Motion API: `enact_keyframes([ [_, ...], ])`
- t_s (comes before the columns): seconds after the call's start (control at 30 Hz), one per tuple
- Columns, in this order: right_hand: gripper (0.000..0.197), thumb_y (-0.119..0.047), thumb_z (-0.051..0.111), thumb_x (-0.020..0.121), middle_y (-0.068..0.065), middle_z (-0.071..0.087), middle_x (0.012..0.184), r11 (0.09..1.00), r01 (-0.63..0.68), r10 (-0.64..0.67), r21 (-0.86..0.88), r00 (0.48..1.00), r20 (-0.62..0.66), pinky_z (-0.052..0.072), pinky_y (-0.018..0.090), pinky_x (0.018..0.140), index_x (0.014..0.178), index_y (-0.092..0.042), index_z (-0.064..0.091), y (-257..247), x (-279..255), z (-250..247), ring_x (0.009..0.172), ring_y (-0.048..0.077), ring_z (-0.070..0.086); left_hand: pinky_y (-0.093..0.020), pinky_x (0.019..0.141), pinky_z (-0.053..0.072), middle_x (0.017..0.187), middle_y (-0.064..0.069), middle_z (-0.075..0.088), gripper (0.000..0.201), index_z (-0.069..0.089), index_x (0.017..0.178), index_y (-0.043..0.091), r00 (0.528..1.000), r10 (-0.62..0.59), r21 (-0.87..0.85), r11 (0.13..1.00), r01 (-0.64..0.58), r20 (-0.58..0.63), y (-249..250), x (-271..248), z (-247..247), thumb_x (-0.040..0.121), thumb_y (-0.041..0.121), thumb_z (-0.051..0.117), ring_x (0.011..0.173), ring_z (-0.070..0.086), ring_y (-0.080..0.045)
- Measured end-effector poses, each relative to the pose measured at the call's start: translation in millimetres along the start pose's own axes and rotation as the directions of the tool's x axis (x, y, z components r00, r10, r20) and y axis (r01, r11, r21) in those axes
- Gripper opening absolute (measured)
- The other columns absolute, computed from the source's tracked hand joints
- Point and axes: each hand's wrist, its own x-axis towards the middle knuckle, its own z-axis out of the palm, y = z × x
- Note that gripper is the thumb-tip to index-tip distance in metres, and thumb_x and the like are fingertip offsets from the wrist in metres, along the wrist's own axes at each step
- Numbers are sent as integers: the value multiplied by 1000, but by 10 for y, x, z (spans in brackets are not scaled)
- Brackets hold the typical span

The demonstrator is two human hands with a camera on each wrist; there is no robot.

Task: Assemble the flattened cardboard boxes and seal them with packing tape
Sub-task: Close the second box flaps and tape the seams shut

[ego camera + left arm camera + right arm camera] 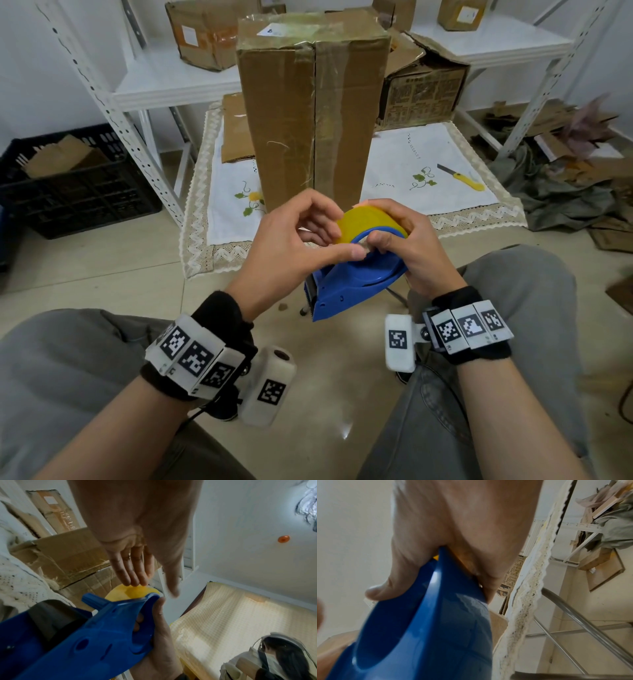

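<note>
Fingers of the right hand (pixel 407 246) curl round the blue tape dispenser (pixel 356 284); left hand (pixel 294 240) fingertips, loosely bent, touch its yellow roll (pixel 366 222).

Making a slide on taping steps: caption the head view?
Right hand grips blue plastic tape dispenser; left hand fingers its yellow tape roll before tall taped cardboard box.

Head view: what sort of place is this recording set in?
Probably a home storeroom used for packing: white metal shelving holding cardboard boxes, a black plastic crate of cardboard scraps, and an embroidered tablecloth under the tall taped box.
</note>
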Motion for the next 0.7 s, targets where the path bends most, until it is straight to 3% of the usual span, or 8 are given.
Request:
enact_keyframes([
  [0.13, 47, -37, 77, 72, -13, 72, 106, 1000, -7, 8, -24, 1000, 10, 51, 19, 83, 114, -20, 68, -4, 4, -2, 97, 5, 65, -21, 68, 52, 74, 3, 71, 18, 74, 84, 10, 998, -54, -8, 999, 54, 41, -29, 45, -37, 74, 11, 89, 71, 66, -10],
  [0.33, 46, -37, 77, 72, -14, 72, 106, 1000, 3, -2, -19, 1000, 29, 51, 19, 83, 114, -21, 68, -19, -8, 6, 99, 4, 66, -30, 75, 52, 81, -7, 71, 7, 74, 84, 11, 983, -129, -45, 990, 136, 130, -30, 80, -116, 84, 10, 81, 78, 62, -20],
  [0.53, 44, -36, 77, 73, -18, 71, 106, 1000, 23, -23, -8, 1000, -6, 50, 17, 80, 114, -24, 67, -16, -4, -2, 97, 3, 65, -22, 75, 52, 80, -1, 70, 6, 72, 85, 10, 991, -124, -38, 991, 126, 52, -17, 68, -63, 87, 10, 78, 78, 64, -15],
  [0.7, 45, -38, 77, 72, -20, 71, 106, 998, 43, -44, -40, 999, -27, 50, 18, 83, 114, -26, 66, -19, -4, 1, 99, 2, 64, -22, 71, 54, 77, 4, 71, 9, 72, 82, 16, 995, -93, 73, 993, 95, -22, -2, 104, -28, 86, 11, 79, 74, 67, -13],
])
